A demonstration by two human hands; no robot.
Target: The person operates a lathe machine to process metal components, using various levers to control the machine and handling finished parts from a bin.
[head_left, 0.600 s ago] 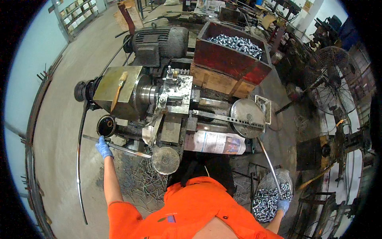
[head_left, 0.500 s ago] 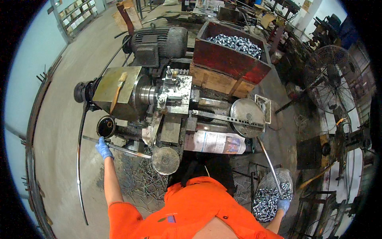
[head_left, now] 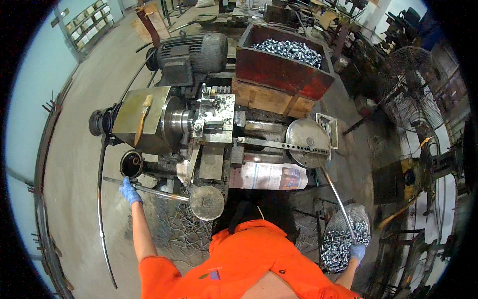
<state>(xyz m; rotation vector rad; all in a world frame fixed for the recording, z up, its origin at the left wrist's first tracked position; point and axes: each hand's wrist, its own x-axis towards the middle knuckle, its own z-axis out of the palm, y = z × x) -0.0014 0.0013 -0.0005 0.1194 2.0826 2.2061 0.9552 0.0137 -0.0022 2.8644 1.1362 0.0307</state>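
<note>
In a light blue glove, my left hand (head_left: 130, 192) is closed round a metal lever (head_left: 162, 193), near its outer end. That lever runs to a round grey metal disc (head_left: 206, 203) at the front of a lathe-like machine (head_left: 213, 119). Just beyond the hand is a round cup (head_left: 131, 163) with dark liquid inside. My right hand (head_left: 357, 252), gloved alike, grips the lower end of a second metal lever (head_left: 339, 200), which slants down from a larger disc (head_left: 307, 142). Around that hand, a mesh basket (head_left: 362, 214) holds many small shiny metal pieces (head_left: 334, 250).
A red bin (head_left: 284, 67) of similar metal pieces stands on a wooden crate (head_left: 271, 98) behind the machine. A brush (head_left: 143, 122) lies on the gearbox cover, beside a motor (head_left: 191, 55). Metal shavings (head_left: 181, 226) litter the floor. A large fan (head_left: 411, 89) stands right.
The whole view has shifted slightly. Both hands keep their holds on the levers, and no clear lever movement shows.
</note>
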